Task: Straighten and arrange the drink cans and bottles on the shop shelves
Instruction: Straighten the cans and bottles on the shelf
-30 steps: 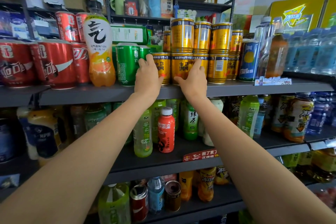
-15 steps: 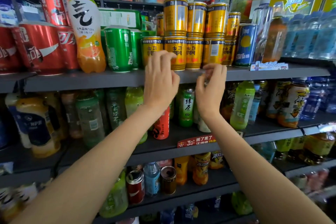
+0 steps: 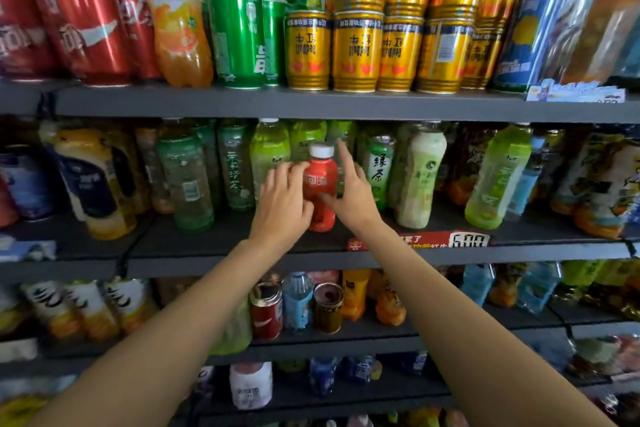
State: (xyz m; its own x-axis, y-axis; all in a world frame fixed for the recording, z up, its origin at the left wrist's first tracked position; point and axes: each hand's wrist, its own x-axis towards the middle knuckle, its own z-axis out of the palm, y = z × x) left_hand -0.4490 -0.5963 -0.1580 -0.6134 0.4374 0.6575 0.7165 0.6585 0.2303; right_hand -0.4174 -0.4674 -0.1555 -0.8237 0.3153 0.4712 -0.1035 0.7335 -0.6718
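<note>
**2 hands at a small red bottle on the middle shelf**

The left hand (image 3: 282,206) sits against the left side of a small red plastic bottle with a white screw cap (image 3: 320,189). Its fingers curl forward onto the bottle's label area and the thumb lies low against the body, so it appears to grip the bottle, though motion blur softens the contact. The right hand (image 3: 351,196) is on the bottle's right side, largely open: the index finger points straight up past the cap, the thumb reaches left across the lower front of the bottle and touches it, and the other fingers are hidden behind.

The red bottle stands upright between the 2 hands, near the front of the dark grey metal middle shelf (image 3: 207,253), ahead of a row of taller pale green tea bottles (image 3: 268,156). Just to its right is a green-labelled tea bottle with dark characters (image 3: 379,170), and beyond that a milky pale green bottle (image 3: 420,177).

On the shelf above, short gold cans with red lettering (image 3: 356,52) stand stacked 2 high, with tall green cans (image 3: 239,38) to their left, an orange drink bottle (image 3: 176,17) further left, and red cola cans (image 3: 86,31) at the far left.
</note>
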